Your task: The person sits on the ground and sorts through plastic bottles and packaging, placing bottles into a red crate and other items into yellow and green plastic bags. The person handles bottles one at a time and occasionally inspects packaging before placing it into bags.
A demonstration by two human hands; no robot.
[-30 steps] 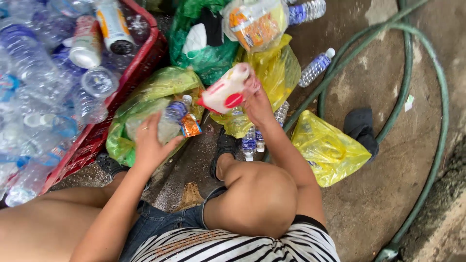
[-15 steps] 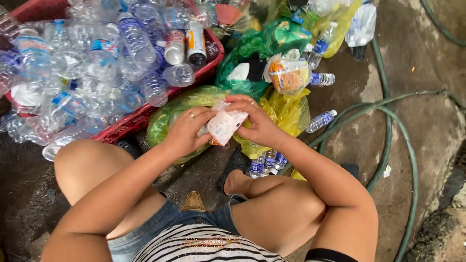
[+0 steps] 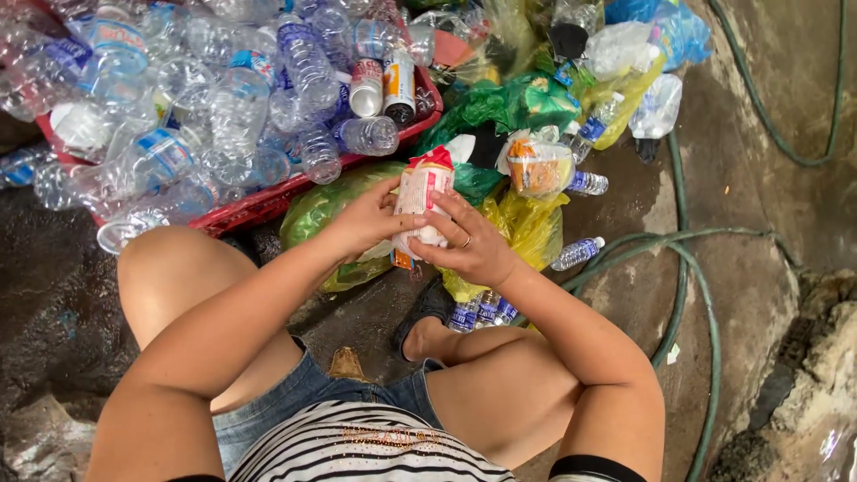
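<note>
I crouch over wet ground and hold a small plastic bottle (image 3: 420,201) with a pale pink label and a red cap end between both hands. My left hand (image 3: 366,221) grips its left side. My right hand (image 3: 471,245), with a ring on one finger, grips its lower right side. The bottle is tilted, red end pointing away from me. Just beyond my hands lies a green plastic bag (image 3: 326,205).
A red crate (image 3: 259,207) heaped with clear empty plastic bottles and cans sits at the upper left. Yellow (image 3: 527,228) and green bags of rubbish lie ahead, with loose bottles (image 3: 578,253) around. A green hose (image 3: 687,295) loops over the ground at right.
The view has swung left toward the crate. The clear bottle has left my left hand; both hands now hold the pink-labelled bottle and have turned it more upright.
</note>
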